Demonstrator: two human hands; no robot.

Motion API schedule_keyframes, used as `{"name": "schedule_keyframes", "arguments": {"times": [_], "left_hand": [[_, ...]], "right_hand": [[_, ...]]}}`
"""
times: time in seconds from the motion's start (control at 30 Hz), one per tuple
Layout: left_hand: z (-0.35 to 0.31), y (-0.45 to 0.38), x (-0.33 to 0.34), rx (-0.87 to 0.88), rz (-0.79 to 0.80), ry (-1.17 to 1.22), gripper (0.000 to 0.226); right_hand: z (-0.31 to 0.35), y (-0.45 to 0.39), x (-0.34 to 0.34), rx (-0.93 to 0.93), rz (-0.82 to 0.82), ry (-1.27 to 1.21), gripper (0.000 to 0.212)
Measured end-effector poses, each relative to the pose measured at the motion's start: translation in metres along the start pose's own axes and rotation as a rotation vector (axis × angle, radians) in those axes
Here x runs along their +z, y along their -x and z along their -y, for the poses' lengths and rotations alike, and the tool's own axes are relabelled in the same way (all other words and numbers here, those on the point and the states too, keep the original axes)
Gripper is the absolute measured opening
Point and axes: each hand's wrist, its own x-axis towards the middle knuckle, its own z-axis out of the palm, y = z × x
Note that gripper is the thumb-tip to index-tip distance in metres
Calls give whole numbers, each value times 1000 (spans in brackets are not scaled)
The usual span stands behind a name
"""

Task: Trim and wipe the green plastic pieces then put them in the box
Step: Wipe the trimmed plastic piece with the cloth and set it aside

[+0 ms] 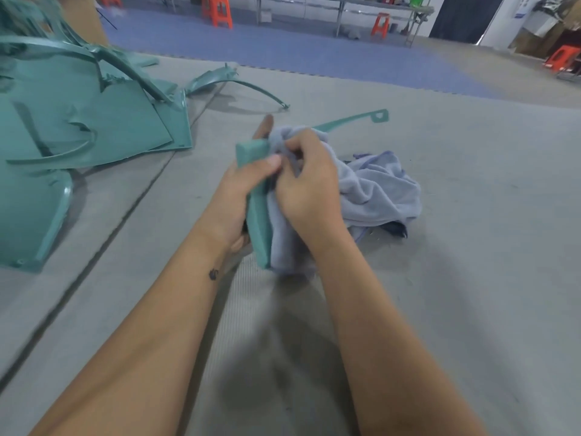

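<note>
The left hand [248, 180] gripped a green plastic piece [259, 221] by its near edge, thumb on top; the right hand [309, 187] was closed on a grey cloth [377, 190] bunched against it. The piece stood just right of the green pile [88, 121], above the grey mat [471, 247]. It looked light, stiff and probably slick; holding its thick edge seemed safest. Both forearms reached forward, wrists nearly touching.
</note>
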Motion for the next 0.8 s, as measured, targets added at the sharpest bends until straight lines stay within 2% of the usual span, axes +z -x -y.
{"name": "schedule_keyframes", "arguments": {"times": [0.1, 0.23, 0.37, 0.5, 0.67, 0.8], "left_hand": [[4, -1, -1, -18, -19, -151, 62], [2, -4, -4, -40, -24, -253, 67], [3, -5, 0, -41, 38, -323, 69], [1, -6, 0, -19, 47, -373, 66], [-2, -5, -4, 12, -14, -446, 44], [-2, -7, -13, -6, -48, -437, 37]], "right_hand": [[-9, -7, -10, 14, -86, 221, 18], [-8, -11, -13, 64, -116, 414, 12], [-7, -19, -22, 212, -172, 451, 10], [-8, -33, -25, 323, -153, 499, 11], [-13, -46, -14, 366, -138, 486, 4], [-19, -57, -10, 455, -175, 396, 19]]}}
